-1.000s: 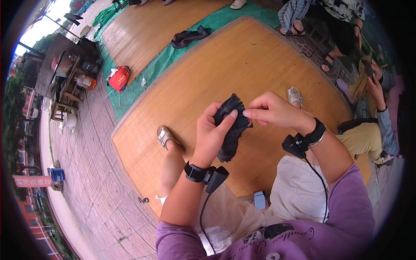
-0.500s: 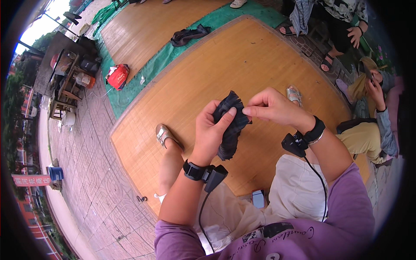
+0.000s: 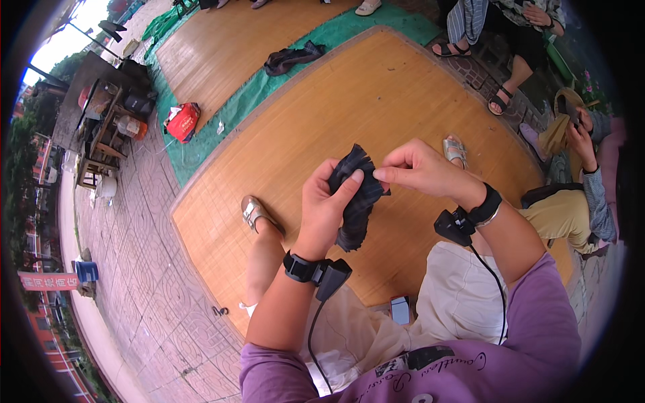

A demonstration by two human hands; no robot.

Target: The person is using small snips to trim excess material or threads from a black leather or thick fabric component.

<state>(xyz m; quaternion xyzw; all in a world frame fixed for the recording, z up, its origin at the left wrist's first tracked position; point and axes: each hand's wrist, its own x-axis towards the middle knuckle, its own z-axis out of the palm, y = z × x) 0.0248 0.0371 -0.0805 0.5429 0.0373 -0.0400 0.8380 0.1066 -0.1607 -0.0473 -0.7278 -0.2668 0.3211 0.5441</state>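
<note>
A strip of dark checked cloth (image 3: 358, 213) with a frayed upper edge hangs down from my left hand (image 3: 324, 199). That hand is closed round the cloth, its thumb pressed flat on the front. My right hand (image 3: 418, 169) comes in from the right, thumb and forefinger pinched together at the cloth's right edge. Whether a thread or the fabric itself lies in that pinch is too small to make out. Both hands are above the tan mat, in front of my knees.
A tan woven mat (image 3: 349, 94) lies under my feet, with a green sheet (image 3: 235, 107) beyond it. On the sheet are a dark crumpled cloth (image 3: 293, 58) and a red bag (image 3: 182, 122). A phone (image 3: 400, 309) lies between my legs. People sit at the right; one holds a phone (image 3: 572, 114).
My hands and the cloth have barely moved; the cloth's lower end has shifted slightly. At the upper right, a seated person's hand has lifted away from the knee.
</note>
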